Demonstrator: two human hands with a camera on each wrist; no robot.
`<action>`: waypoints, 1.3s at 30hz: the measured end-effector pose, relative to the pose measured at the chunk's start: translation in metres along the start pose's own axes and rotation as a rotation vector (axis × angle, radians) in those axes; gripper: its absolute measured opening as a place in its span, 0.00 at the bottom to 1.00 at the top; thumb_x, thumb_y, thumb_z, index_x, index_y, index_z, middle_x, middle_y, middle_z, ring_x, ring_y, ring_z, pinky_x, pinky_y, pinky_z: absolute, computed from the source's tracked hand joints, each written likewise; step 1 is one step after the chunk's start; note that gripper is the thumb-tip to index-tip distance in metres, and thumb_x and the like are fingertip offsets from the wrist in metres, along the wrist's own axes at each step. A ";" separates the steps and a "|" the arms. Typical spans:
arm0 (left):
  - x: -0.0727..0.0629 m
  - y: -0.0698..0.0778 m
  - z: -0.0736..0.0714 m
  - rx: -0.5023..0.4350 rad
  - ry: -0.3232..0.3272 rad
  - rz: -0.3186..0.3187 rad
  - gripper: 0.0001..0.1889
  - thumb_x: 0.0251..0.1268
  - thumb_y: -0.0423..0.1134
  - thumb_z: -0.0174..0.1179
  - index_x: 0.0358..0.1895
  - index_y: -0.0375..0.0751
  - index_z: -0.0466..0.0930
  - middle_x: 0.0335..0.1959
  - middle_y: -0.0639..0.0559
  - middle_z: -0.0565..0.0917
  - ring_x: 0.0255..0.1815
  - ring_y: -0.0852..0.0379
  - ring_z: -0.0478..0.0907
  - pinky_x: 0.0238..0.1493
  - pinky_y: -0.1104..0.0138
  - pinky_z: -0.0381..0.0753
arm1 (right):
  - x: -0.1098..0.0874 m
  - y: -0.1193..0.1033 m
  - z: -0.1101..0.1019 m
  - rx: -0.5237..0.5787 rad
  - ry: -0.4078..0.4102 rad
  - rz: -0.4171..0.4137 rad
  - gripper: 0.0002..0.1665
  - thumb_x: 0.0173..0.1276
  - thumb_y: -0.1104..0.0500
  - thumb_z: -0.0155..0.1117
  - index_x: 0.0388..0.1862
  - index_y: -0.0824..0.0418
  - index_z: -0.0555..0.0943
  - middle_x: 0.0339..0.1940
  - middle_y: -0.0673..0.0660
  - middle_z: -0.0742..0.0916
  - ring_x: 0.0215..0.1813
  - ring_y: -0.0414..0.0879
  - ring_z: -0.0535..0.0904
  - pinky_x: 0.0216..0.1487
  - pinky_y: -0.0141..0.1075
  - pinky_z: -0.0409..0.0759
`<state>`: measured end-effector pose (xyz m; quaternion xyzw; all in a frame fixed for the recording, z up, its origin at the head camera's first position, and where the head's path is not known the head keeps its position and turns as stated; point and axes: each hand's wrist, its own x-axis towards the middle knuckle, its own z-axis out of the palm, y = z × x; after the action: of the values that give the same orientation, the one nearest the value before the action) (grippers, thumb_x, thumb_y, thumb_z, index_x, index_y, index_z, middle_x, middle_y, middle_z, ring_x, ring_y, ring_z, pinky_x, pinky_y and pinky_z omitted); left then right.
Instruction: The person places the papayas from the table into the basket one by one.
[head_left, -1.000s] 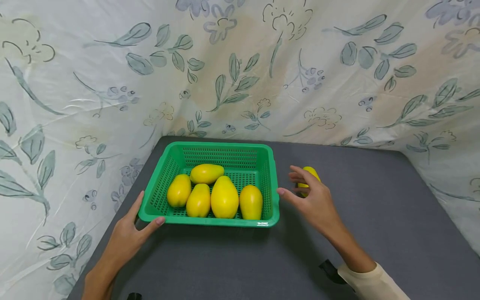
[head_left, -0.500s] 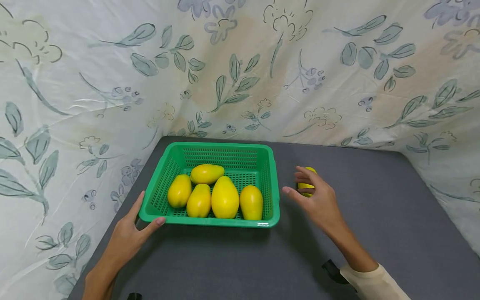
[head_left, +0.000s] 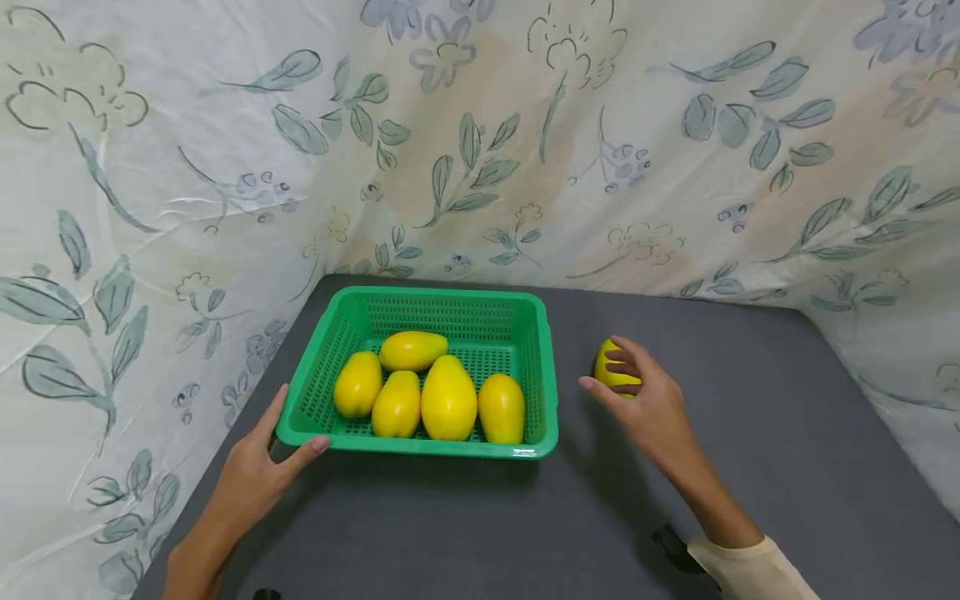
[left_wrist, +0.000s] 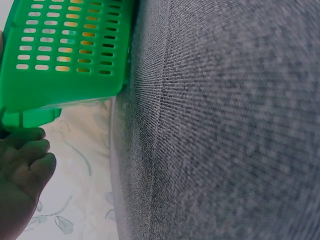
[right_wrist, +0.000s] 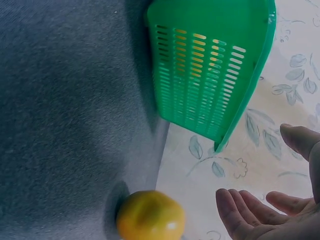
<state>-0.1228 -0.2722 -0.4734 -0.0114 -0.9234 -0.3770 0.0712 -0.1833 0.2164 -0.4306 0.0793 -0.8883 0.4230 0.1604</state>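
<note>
A green plastic basket with slotted walls holds several yellow mangoes. At its near left corner my left hand grips the rim, thumb over the front edge and fingers along the left side. The left wrist view has those fingertips just by the basket's rim. To the right of the basket, one more mango lies on the grey cloth. My right hand hovers over it with spread, relaxed fingers that partly cover it. In the right wrist view the hand holds nothing and stands apart from the mango.
Grey cloth covers the table. A white curtain with printed flowers and leaves hangs behind the table and along its left side. The basket stands near the table's back left edge.
My right hand has drawn a little to the right, away from the basket, and more of the loose mango shows. The left hand and the basket keep their places.
</note>
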 end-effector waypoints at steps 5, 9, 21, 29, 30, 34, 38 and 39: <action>0.000 0.000 -0.001 -0.002 -0.010 -0.004 0.55 0.73 0.54 0.69 0.89 0.47 0.38 0.83 0.27 0.58 0.79 0.23 0.60 0.67 0.29 0.67 | -0.002 0.007 0.001 -0.024 0.011 0.012 0.47 0.71 0.47 0.76 0.82 0.62 0.67 0.68 0.65 0.82 0.65 0.61 0.82 0.58 0.58 0.85; 0.000 -0.001 -0.001 0.000 -0.011 -0.011 0.55 0.73 0.55 0.69 0.89 0.48 0.38 0.84 0.28 0.57 0.79 0.23 0.60 0.67 0.29 0.66 | 0.000 0.013 -0.001 -0.035 0.021 0.009 0.47 0.72 0.47 0.76 0.82 0.63 0.66 0.70 0.67 0.81 0.66 0.64 0.81 0.58 0.60 0.85; 0.000 0.001 -0.001 0.024 -0.017 -0.038 0.56 0.73 0.57 0.68 0.89 0.49 0.37 0.82 0.25 0.60 0.78 0.23 0.62 0.67 0.29 0.67 | 0.000 0.026 -0.013 -0.078 0.047 0.046 0.49 0.73 0.44 0.74 0.83 0.65 0.65 0.73 0.70 0.77 0.67 0.68 0.78 0.55 0.63 0.85; -0.002 0.002 -0.002 0.019 -0.012 -0.029 0.55 0.74 0.58 0.67 0.89 0.52 0.36 0.81 0.25 0.61 0.77 0.22 0.63 0.65 0.29 0.68 | 0.003 0.032 -0.016 -0.118 0.051 0.063 0.50 0.73 0.44 0.74 0.83 0.66 0.65 0.76 0.70 0.75 0.70 0.68 0.75 0.56 0.63 0.85; -0.002 0.003 -0.002 0.018 -0.010 -0.027 0.55 0.74 0.58 0.67 0.89 0.52 0.36 0.81 0.24 0.62 0.77 0.22 0.63 0.65 0.30 0.68 | 0.004 0.033 -0.016 -0.123 0.051 0.064 0.50 0.73 0.44 0.74 0.83 0.66 0.65 0.76 0.70 0.74 0.70 0.68 0.75 0.56 0.63 0.84; -0.002 0.003 -0.002 0.017 -0.004 -0.022 0.54 0.74 0.57 0.67 0.89 0.52 0.37 0.80 0.24 0.62 0.77 0.22 0.63 0.65 0.30 0.68 | 0.006 0.035 -0.017 -0.133 0.049 0.072 0.50 0.73 0.44 0.74 0.82 0.66 0.65 0.77 0.70 0.74 0.71 0.69 0.74 0.56 0.64 0.83; -0.002 0.002 -0.002 0.020 -0.002 -0.023 0.55 0.74 0.57 0.67 0.89 0.51 0.37 0.81 0.25 0.61 0.77 0.22 0.63 0.66 0.29 0.68 | 0.008 0.038 -0.017 -0.146 0.040 0.080 0.50 0.73 0.43 0.74 0.82 0.67 0.65 0.76 0.72 0.73 0.71 0.69 0.73 0.57 0.64 0.82; -0.002 0.002 -0.002 0.021 -0.004 -0.025 0.55 0.74 0.57 0.67 0.89 0.51 0.37 0.81 0.25 0.61 0.77 0.23 0.63 0.66 0.29 0.68 | 0.008 0.039 -0.017 -0.151 0.039 0.082 0.50 0.73 0.43 0.74 0.82 0.67 0.65 0.76 0.72 0.73 0.71 0.70 0.73 0.57 0.65 0.82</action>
<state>-0.1205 -0.2717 -0.4711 0.0004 -0.9275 -0.3681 0.0648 -0.1980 0.2543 -0.4461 0.0222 -0.9169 0.3624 0.1659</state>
